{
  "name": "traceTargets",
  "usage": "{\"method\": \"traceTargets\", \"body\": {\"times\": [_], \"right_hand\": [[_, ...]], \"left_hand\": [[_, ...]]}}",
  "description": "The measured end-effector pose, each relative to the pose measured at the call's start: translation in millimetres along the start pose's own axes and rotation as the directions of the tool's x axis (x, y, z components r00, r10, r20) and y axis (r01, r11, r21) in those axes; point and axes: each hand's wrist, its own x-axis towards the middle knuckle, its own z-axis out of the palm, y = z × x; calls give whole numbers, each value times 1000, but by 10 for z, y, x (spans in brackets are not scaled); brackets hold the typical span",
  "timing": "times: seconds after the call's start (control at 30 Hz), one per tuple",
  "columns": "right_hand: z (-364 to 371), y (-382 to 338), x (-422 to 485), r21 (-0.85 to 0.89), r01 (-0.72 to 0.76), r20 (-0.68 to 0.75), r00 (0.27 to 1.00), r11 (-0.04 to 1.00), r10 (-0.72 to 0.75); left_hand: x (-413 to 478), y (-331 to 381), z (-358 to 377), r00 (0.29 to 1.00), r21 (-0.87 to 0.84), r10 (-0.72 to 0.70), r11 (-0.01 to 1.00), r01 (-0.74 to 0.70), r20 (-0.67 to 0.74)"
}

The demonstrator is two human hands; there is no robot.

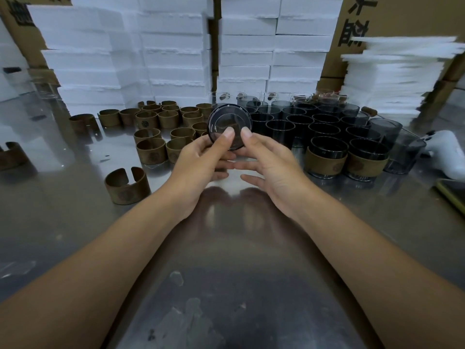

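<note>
A smoky dark glass cup (229,122) is lifted above the steel table, tipped so that its round end faces me. My left hand (201,162) grips it from the left with the thumb on its near side. My right hand (269,159) holds it from the right, thumb beside the left thumb, lower fingers spread loosely beneath. Brown split sleeves (151,151) stand in a group to the left. Bare dark glasses (302,122) fill the right side, and two glasses at the front wear sleeves (325,165).
One loose sleeve (127,185) stands near my left forearm. White foam boxes (176,46) are stacked along the back, foam sheets (392,79) at the right. A white tool (445,157) and a yellow-edged tray (453,197) lie at the right edge. The table (226,285) is shiny steel.
</note>
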Motion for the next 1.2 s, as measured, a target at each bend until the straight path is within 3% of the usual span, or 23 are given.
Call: {"method": "traceTargets", "body": {"times": [0.17, 0.3, 0.43, 0.5, 0.63, 0.73, 1.0, 1.1, 1.2], "right_hand": [[-25, 16, 38, 32, 8, -12, 1000, 999, -7], [-57, 35, 117, 178, -37, -104, 993, 983, 56], [-96, 42, 135, 276, -56, -139, 985, 959, 98], [-101, 40, 137, 310, -59, -152, 982, 949, 111], [-91, 46, 139, 314, -52, -190, 975, 948, 116], [-77, 45, 136, 307, -55, -200, 972, 950, 121], [-54, 40, 130, 308, -72, -210, 967, 949, 141], [-57, 51, 137, 312, -73, -211, 967, 947, 144], [-63, 59, 147, 308, -75, -204, 969, 949, 143]], "left_hand": [[-13, 22, 4, 997, 83, 77, 993, -78, 13], [-41, 99, -12, 983, 249, 161, 952, -178, 89], [20, 100, -114, 973, 323, 161, 941, -99, -168], [38, 80, -175, 939, 500, 219, 864, -60, -266], [89, -31, -243, 959, 715, 181, 699, 32, -220], [123, -73, -277, 975, 743, 105, 665, 76, -194], [105, -81, -335, 956, 803, 135, 579, 138, -262], [80, -67, -330, 939, 810, 205, 576, 111, -274], [78, -19, -299, 902, 763, 309, 645, 34, -302]]}}
